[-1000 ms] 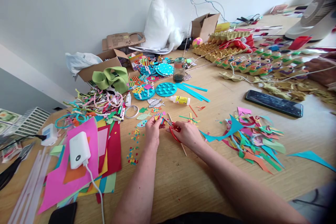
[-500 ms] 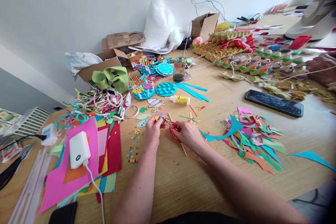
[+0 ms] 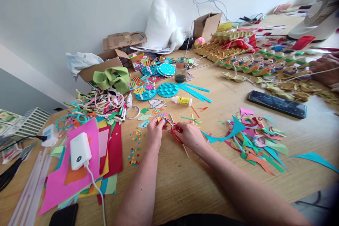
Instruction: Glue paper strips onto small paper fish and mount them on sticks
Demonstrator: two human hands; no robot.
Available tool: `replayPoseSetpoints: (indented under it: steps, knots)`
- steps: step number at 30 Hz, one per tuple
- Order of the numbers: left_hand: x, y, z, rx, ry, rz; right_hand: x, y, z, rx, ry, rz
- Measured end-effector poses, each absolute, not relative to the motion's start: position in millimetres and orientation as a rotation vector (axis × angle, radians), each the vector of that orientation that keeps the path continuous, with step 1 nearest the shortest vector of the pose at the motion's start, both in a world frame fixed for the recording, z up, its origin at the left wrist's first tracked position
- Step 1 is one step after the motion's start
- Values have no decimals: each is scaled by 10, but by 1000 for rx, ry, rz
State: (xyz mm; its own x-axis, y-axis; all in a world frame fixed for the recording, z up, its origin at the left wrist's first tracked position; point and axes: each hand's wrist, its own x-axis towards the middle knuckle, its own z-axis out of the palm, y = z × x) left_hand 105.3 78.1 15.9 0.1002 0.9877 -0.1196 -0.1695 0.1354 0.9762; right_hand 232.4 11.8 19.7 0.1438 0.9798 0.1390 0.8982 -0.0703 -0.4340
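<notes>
My right hand (image 3: pixel 189 133) is closed round the red handles of a pair of scissors (image 3: pixel 175 135), whose blades point up and left. Between the fingers of my left hand (image 3: pixel 155 130), a small colourful paper fish (image 3: pixel 160 119) is pinched, its far part near the blade tips. A thin wooden stick (image 3: pixel 186 151) lies on the table under the scissors. Just beyond my left hand are several paper fish (image 3: pixel 143 124), and to its left small round paper dots (image 3: pixel 134 157). A glue bottle (image 3: pixel 182 101) lies on its side behind my hands.
Paper scraps (image 3: pixel 258 137) are heaped at right, near a dark phone (image 3: pixel 277 104). Coloured sheets (image 3: pixel 57 187) with a white power bank (image 3: pixel 80 151) lie at left. Behind stand a glass jar (image 3: pixel 181 70) and egg cartons (image 3: pixel 209 53). Another person's hand (image 3: pixel 324 67) is at far right.
</notes>
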Motion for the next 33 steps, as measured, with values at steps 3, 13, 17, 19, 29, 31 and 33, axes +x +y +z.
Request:
replayPoseSetpoints:
  steps: [3, 13, 17, 19, 29, 31, 33]
  knots:
    - [1054, 780, 163, 1023, 1069, 1128, 2321, 117, 223, -2027, -1806, 283]
    - [1054, 757, 196, 998, 1050, 1118, 2328, 113, 263, -2081, -1798, 307]
    - [1053, 760, 200, 979, 1053, 1124, 2321, 114, 244, -2073, -1768, 323]
    - [1053, 765, 200, 982, 1050, 1125, 2316, 116, 238, -2065, -1743, 345]
    - [1051, 771, 195, 985, 1065, 1146, 2307, 113, 251, -2042, -1725, 346]
    - [1053, 771, 190, 980, 1063, 1148, 2304, 110, 250, -2039, -1757, 309]
    - [1056, 770, 188, 973, 1067, 1142, 2305, 109, 246, -2040, -1778, 289]
